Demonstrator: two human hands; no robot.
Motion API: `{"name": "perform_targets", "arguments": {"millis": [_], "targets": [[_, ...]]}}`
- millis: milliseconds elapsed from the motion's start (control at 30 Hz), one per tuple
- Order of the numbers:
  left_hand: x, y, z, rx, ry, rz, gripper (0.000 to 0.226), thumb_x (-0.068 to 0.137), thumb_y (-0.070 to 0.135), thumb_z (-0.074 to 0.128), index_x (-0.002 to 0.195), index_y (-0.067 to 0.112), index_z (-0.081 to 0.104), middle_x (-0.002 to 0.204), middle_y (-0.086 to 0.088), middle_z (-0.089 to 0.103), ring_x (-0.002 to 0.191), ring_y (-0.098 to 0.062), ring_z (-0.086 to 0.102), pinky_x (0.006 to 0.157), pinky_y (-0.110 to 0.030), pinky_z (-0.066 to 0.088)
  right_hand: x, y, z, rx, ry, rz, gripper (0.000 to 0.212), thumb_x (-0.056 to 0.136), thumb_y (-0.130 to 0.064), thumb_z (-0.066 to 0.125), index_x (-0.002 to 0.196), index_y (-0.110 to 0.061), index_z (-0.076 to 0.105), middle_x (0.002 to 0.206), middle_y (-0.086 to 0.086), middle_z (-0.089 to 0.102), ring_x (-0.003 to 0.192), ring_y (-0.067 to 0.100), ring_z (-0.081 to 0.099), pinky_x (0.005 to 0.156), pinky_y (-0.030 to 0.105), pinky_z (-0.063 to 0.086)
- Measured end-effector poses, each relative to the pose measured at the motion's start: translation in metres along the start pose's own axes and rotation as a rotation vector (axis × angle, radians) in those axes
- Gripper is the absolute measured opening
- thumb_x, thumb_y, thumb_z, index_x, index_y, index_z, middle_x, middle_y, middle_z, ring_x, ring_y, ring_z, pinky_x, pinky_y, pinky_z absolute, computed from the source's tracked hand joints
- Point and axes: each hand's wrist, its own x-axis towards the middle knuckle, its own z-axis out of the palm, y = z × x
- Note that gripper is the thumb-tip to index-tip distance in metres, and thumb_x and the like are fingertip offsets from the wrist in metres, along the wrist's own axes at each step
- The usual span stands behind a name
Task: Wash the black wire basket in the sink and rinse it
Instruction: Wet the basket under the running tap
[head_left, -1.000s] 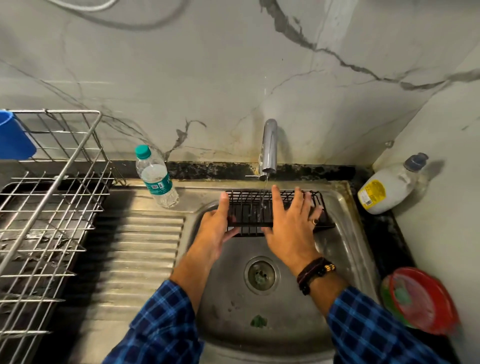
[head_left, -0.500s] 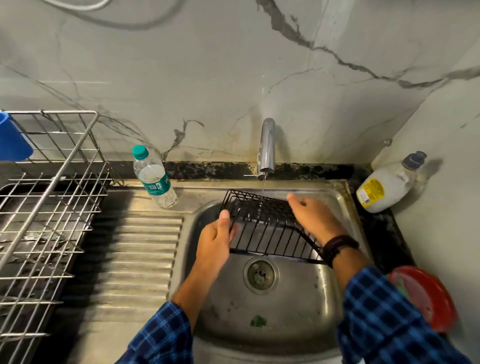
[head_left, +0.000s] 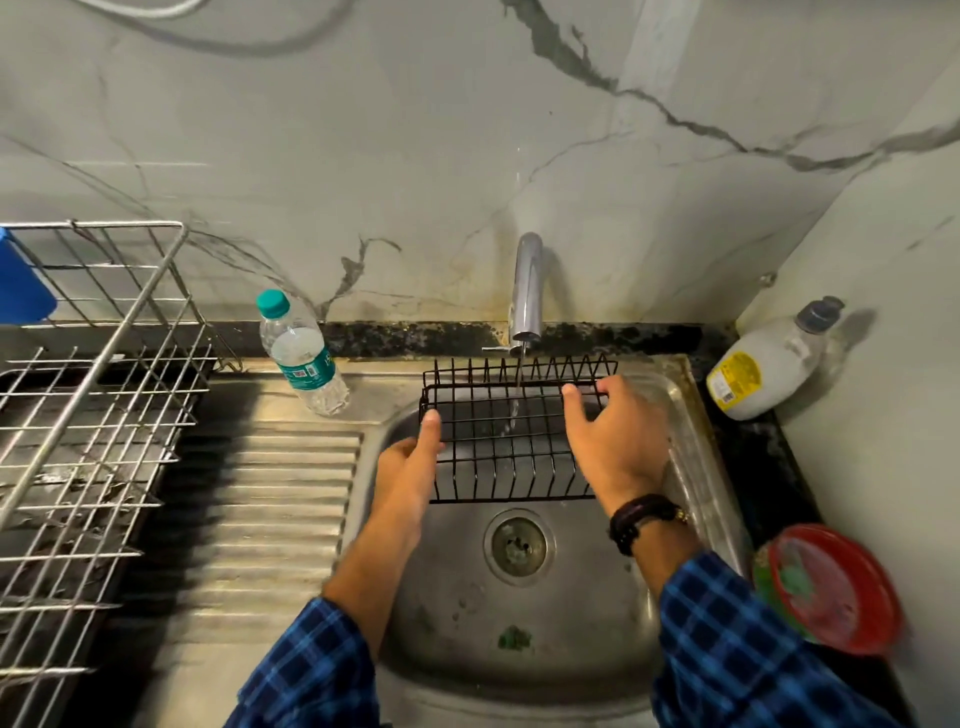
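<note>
**Basket under running tap, both hands on it**

Basket held over the back half of the sink, beneath the tap. A thin stream of water falls through its wires near the middle. Basket tilted, far edge raised toward the wall, near edge low above the drain.

Left hand closed on the basket's left end, thumb lying up along the side wire. Right hand gripping the right end, fingers curled over the top rim, thumb on the inner side. Dark band on the right wrist. Blue check sleeves on both arms.

Water bottle stands on the drainboard left of the sink. Soap bottle leans in the right corner. Steel rack far left. Red lid at right edge, blurred.
</note>
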Motion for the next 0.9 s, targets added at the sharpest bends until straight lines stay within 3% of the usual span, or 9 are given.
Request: {"name": "perform_targets", "arguments": {"millis": [100, 200, 300, 400, 567, 667, 767, 833, 900], "targets": [[-0.005, 0.01, -0.005, 0.039, -0.13, -0.034, 0.085, 0.053, 0.089, 0.069, 0.1, 0.018, 0.067, 0.104, 0.001, 0.069, 0.098, -0.018, 0.062, 0.1, -0.043, 0.049, -0.005, -0.003, -0.002, -0.033, 0.095, 0.002, 0.049, 0.09, -0.062, 0.046, 0.114, -0.02, 0.057, 0.106, 0.009, 0.067, 0.103, 0.031, 0.057, 0.076, 0.042, 0.053], [-0.012, 0.006, 0.0, -0.035, -0.233, 0.03, 0.09, 0.047, 0.084, 0.076, 0.095, 0.009, 0.062, 0.079, -0.005, 0.056, 0.075, -0.019, 0.051, 0.077, -0.034, 0.046, -0.014, -0.019, -0.003, -0.138, -0.057, 0.132, 0.067, 0.094, -0.062, 0.039, 0.145, -0.018, 0.036, 0.145, 0.027, 0.04, 0.133, 0.046, 0.037, 0.107, 0.058, 0.036], [-0.02, -0.002, 0.014, -0.143, -0.15, 0.077, 0.084, 0.065, 0.091, 0.056, 0.086, 0.011, 0.069, 0.069, 0.003, 0.052, 0.066, -0.012, 0.045, 0.073, -0.034, 0.037, -0.037, -0.046, 0.008, -0.155, -0.221, 0.027, 0.079, 0.097, -0.065, 0.017, 0.158, -0.019, 0.002, 0.163, 0.025, -0.012, 0.148, 0.048, -0.007, 0.117, 0.067, 0.002], [-0.021, -0.008, 0.019, -0.154, -0.137, 0.054, 0.078, 0.085, 0.082, 0.036, 0.094, 0.018, 0.081, 0.089, -0.004, 0.075, 0.081, -0.02, 0.068, 0.076, -0.034, 0.048, -0.064, -0.07, 0.016, -0.088, -0.281, -0.225, 0.075, 0.099, -0.061, 0.014, 0.158, -0.019, -0.007, 0.163, 0.015, -0.023, 0.148, 0.043, -0.019, 0.117, 0.066, -0.005], [-0.018, -0.015, 0.013, -0.241, -0.112, 0.071, 0.071, 0.081, 0.084, 0.044, 0.094, 0.025, 0.081, 0.096, -0.009, 0.064, 0.089, -0.026, 0.056, 0.085, -0.042, 0.04, -0.048, -0.054, 0.014, -0.136, -0.185, -0.519, 0.073, 0.098, -0.064, 0.013, 0.159, -0.028, -0.005, 0.165, 0.007, -0.018, 0.152, 0.028, -0.015, 0.117, 0.064, -0.009], [-0.012, -0.023, 0.003, -0.207, -0.103, 0.098, 0.062, 0.083, 0.082, 0.043, 0.094, 0.033, 0.079, 0.088, -0.004, 0.06, 0.083, -0.023, 0.051, 0.087, -0.046, 0.043, -0.005, -0.026, 0.009, -0.067, -0.124, -0.164, 0.072, 0.097, -0.068, 0.016, 0.158, -0.033, 0.0, 0.166, 0.009, -0.008, 0.153, 0.032, -0.003, 0.117, 0.065, 0.001], [-0.008, -0.035, -0.002, -0.126, -0.114, 0.109, 0.076, 0.077, 0.091, 0.039, 0.099, 0.029, 0.077, 0.106, -0.021, 0.068, 0.101, -0.035, 0.061, 0.105, -0.061, 0.041, 0.024, -0.012, 0.005, 0.207, -0.112, 0.168, 0.067, 0.095, -0.069, 0.028, 0.149, -0.029, 0.036, 0.148, 0.02, 0.045, 0.135, 0.039, 0.044, 0.102, 0.053, 0.045], [-0.007, -0.035, -0.001, -0.154, -0.085, 0.122, 0.08, 0.073, 0.094, 0.039, 0.103, 0.03, 0.077, 0.11, -0.015, 0.072, 0.106, -0.029, 0.064, 0.107, -0.056, 0.043, 0.029, -0.014, 0.001, 0.297, -0.099, 0.174, 0.055, 0.091, -0.066, 0.039, 0.122, -0.026, 0.059, 0.116, 0.01, 0.066, 0.108, 0.031, 0.061, 0.077, 0.038, 0.049], [-0.007, -0.028, 0.003, -0.144, -0.078, 0.137, 0.087, 0.07, 0.096, 0.034, 0.115, 0.033, 0.073, 0.118, -0.005, 0.072, 0.118, -0.024, 0.062, 0.11, -0.054, 0.041, 0.034, -0.018, -0.004, 0.342, -0.103, 0.161, 0.046, 0.084, -0.062, 0.046, 0.107, -0.026, 0.063, 0.101, 0.004, 0.067, 0.094, 0.026, 0.063, 0.069, 0.034, 0.05]]}}
